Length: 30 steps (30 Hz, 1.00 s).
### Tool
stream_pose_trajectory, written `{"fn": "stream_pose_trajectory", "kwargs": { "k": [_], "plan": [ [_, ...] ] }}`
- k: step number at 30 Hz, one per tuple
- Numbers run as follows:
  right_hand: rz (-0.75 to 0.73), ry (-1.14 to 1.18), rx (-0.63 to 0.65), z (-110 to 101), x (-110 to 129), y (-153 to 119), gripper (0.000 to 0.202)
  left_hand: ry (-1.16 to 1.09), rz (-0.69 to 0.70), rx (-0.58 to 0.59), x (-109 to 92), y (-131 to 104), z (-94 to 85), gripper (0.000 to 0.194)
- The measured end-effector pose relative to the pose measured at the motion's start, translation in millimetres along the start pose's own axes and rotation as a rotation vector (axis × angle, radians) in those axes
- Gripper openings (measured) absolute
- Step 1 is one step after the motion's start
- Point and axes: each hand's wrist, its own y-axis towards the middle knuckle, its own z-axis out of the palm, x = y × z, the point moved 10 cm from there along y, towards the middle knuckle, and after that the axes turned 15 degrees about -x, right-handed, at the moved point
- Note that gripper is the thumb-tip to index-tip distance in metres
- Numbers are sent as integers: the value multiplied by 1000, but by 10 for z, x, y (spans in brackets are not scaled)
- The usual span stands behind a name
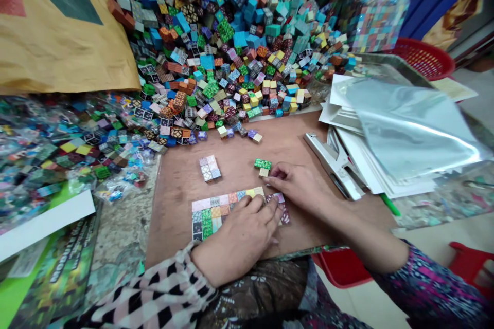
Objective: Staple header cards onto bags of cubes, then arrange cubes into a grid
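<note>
A flat layout of small printed cube blocks (207, 218) in rows lies on the brown board. My left hand (247, 226) rests palm down over its middle and right part, fingers stretched out, covering many of the blocks. Dark red patterned blocks (285, 213) show at the right end, past my fingertips. Farther back, my right hand (295, 182) has its fingers curled, with the thumb and fingertips at a beige block (264, 172). A green block piece (262, 163) sits against that beige one. To the left is a separate small group of pale blocks (209, 168).
A large heap of loose coloured blocks (231, 61) rises behind the brown board (173, 175). On the right lie a stapler (334, 164) and white cards under clear plastic film (417, 123). A yellow bag (65, 36) stands at the left, bagged blocks (88, 149) below it.
</note>
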Motion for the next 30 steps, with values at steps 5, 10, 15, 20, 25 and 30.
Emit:
{"fn": "stream_pose_trajectory", "kwargs": {
  "k": [5,10,15,20,25,30],
  "plan": [
    [-83,22,34,115,21,-26,15,-1,12,-10,-9,-1,-2,53],
    [-181,17,77,145,86,-94,17,-1,12,-28,0,-1,-10,52],
    [-224,-18,99,72,145,-103,20,6,5,-20,10,-33,44,51],
    [-345,-70,6,-72,248,3,28,0,14,-47,11,-65,77,53],
    [-603,-249,215,189,402,-50,54,-48,-5,24,32,-61,89,54],
    [-677,-358,203,188,375,-20,43,-78,-7,54,38,-56,87,54]
  ]
}}
